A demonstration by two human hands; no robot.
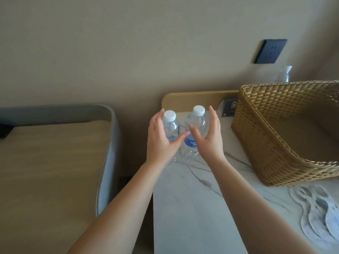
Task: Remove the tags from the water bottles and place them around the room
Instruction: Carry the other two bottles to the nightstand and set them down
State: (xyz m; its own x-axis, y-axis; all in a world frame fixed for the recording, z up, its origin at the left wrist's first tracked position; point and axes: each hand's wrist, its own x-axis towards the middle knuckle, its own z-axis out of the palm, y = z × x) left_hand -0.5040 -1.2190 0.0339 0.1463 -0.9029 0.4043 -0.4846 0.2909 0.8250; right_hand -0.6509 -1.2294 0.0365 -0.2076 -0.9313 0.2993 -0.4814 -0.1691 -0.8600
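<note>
Your left hand (161, 138) sits against the left water bottle (170, 128), fingers straight along its far-left side and thumb stretched across the front toward the other bottle; the hand is spread, not wrapped round it. Your right hand (207, 132) mirrors this on the right water bottle (195, 129): fingers straight up along its right side, thumb angled in across the front above the blue label, likewise spread. The two thumbs nearly meet between the bottles. Both bottles stand upright, just beside each other, white caps on, at the back left of the marble-patterned table (192, 208).

To the right on the same table stands a woven wicker basket (275, 136); what shows of its inside holds nothing visible. Near the table's front right edge lies a pile of white paper tags (317, 213), overlapping one another.
</note>
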